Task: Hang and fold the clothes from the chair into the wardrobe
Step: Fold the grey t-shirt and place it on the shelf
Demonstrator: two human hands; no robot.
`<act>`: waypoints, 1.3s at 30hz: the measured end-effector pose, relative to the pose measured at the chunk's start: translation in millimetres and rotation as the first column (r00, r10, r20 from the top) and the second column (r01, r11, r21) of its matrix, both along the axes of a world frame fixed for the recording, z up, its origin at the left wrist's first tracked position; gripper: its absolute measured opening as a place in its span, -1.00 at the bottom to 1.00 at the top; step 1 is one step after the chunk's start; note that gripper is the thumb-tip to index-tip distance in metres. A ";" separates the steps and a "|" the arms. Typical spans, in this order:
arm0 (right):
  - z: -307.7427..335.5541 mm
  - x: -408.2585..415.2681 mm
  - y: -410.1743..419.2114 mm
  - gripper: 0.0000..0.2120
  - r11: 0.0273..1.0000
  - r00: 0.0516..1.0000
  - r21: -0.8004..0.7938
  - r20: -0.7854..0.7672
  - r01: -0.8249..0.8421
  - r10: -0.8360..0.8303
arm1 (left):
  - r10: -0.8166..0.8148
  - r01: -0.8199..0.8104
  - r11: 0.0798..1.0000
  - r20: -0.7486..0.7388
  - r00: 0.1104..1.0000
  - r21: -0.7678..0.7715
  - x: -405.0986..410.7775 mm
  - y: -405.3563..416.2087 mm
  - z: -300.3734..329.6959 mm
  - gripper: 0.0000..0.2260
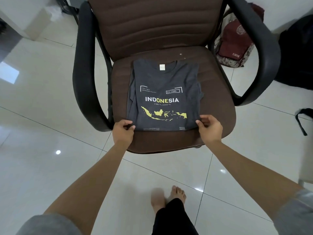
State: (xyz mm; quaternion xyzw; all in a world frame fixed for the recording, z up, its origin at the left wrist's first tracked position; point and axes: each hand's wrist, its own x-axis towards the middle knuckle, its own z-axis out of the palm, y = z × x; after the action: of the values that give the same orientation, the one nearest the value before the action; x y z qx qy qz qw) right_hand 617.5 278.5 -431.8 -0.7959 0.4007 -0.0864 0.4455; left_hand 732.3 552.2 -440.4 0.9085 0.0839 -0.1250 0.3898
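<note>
Pinching the near hem of the shirt (162, 99), both hands work at the front edge of the chair (169, 141) seat. The left hand (122, 130) has thumb and fingers curled onto the near left corner of the cloth; the right hand (210, 127) nips the near right corner between thumb and fingertips. The shirt lies flat on the seat, already folded narrow with its sides tucked under, collar toward the backrest and the printed map toward the front edge. It sits roughly centred between the armrests, its hem just short of the seat's front edge.

By the look of it, this is thin knit cotton: light, limp and without any stiffness of its own. Lifted by the two near corners it will likely sag in the middle and the tucked sides may slip out, so the hold wants to be wide, at both corners together, keeping the hem taut. A fold up toward the collar seems the likely step; for carrying, a flat palm under the bundle would serve better than a pinch. The fabric should not slide much on the seat's cloth.

Farther off, a maroon bag (235, 43) rests on the floor (50, 116) beyond the right armrest.
</note>
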 end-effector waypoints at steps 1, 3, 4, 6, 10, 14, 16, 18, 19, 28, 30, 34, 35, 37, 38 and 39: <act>-0.6 0.0 0.3 -0.82 1.000 1.000 -0.005 0.012 -0.015 0.015 | 0.010 -0.010 1.000 -0.007 1.000 -0.003 0.4 -0.1 0.0 -0.85; -1.4 0.4 0.1 -0.84 0.998 0.998 -0.028 0.042 -0.048 0.049 | 0.041 -0.041 0.999 -0.009 0.999 -0.005 1.8 -1.0 1.1 -0.83; -2.0 1.0 -0.3 -0.85 0.997 0.996 -0.046 0.063 -0.062 0.065 | 0.051 -0.051 0.999 -0.004 0.999 -0.004 2.8 -1.6 0.9 -0.83; -4.4 2.1 -1.1 -0.86 0.990 0.990 -0.103 0.097 -0.092 0.102 | 0.050 -0.050 0.999 0.002 0.999 -0.012 3.7 -1.9 -0.2 -0.83; -6.8 2.4 -0.3 -0.86 0.983 0.987 -0.135 0.079 -0.126 0.138 | 0.110 -0.110 0.993 -0.009 0.994 -0.033 5.0 0.5 1.6 -0.87; -11.4 -0.4 -8.8 -0.85 0.999 0.998 -0.044 0.053 0.030 -0.028 | 0.294 -0.300 0.947 -0.062 0.954 -0.118 -0.6 6.3 5.8 -0.91; -14.8 -4.4 -18.0 -0.84 0.991 0.991 0.014 0.015 0.135 -0.135 | 0.408 -0.431 0.877 -0.143 0.901 -0.213 -10.1 8.9 4.2 -0.92; -17.4 -9.3 -24.5 -0.84 0.983 0.984 0.059 -0.028 0.175 -0.174 | 0.447 -0.486 0.831 -0.193 0.873 -0.272 -22.4 9.3 1.3 -0.90; -17.9 -11.4 -25.3 -0.84 0.982 0.984 0.068 -0.047 0.176 -0.173 | 0.438 -0.478 0.834 -0.197 0.877 -0.275 -28.0 9.3 0.1 -0.90; -18.7 -11.9 -21.8 -0.84 1.000 0.993 -0.005 -0.114 0.021 -0.021 | 0.053 -0.054 0.993 -0.010 0.999 -0.108 -23.2 10.4 -4.3 -0.84; -19.1 -6.7 -21.3 -0.84 0.999 0.997 -0.047 -0.079 -0.005 0.001 | 0.024 -0.023 0.994 0.010 1.000 -0.107 -15.2 8.3 -5.5 -0.85; -17.8 7.3 -21.1 -0.83 0.997 0.996 -0.055 -0.073 -0.051 0.047 | -0.012 0.018 0.993 0.051 0.999 -0.117 0.8 -0.3 -7.3 -0.86; -16.5 12.4 -21.7 -0.83 0.996 0.995 -0.058 -0.074 -0.066 0.061 | -0.030 0.038 0.993 0.076 0.997 -0.108 5.9 -3.3 -6.6 -0.86; -14.9 25.8 -24.8 -0.82 0.993 0.994 -0.076 -0.071 -0.088 0.083 | -0.045 0.057 0.995 0.136 0.990 -0.085 19.1 -10.5 -4.9 -0.86; -14.7 34.0 -27.4 -0.82 0.992 0.994 -0.083 -0.068 -0.093 0.087 | -0.037 0.050 0.996 0.154 0.987 -0.080 26.9 -14.9 -3.8 -0.86; -15.0 42.7 -30.0 -0.82 0.992 0.994 -0.086 -0.067 -0.097 0.091 | -0.019 0.032 0.996 0.158 0.987 -0.082 34.8 -19.8 -2.8 -0.86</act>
State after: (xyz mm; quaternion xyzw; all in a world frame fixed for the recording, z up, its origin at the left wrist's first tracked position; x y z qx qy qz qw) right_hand 660.2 248.5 -446.8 -0.8352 0.3723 -0.0581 0.4005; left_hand 767.1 532.4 -443.2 0.8992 0.0359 -0.0615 0.4317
